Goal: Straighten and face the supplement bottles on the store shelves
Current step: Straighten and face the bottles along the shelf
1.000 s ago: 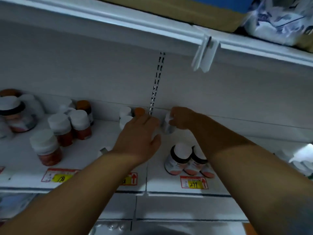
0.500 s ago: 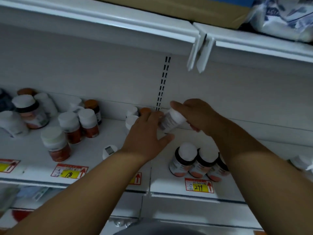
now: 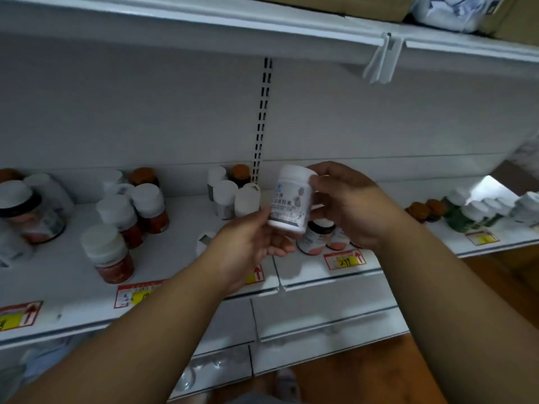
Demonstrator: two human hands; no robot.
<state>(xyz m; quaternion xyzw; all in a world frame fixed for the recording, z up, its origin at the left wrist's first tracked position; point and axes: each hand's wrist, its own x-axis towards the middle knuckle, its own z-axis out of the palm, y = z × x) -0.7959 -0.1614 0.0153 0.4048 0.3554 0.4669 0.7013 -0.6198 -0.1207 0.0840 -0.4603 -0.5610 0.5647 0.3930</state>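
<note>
White bottle (image 3: 290, 196): held upright in the air above the shelf (image 3: 180, 237), label toward the camera.
Right hand (image 3: 350, 204): grip wraps its cap and side.
Left hand (image 3: 248, 246): fingers curl under its base.
Neighbours: white-capped bottles (image 3: 230, 196) behind; red-filled bottles (image 3: 109, 252) to the left.
</note>
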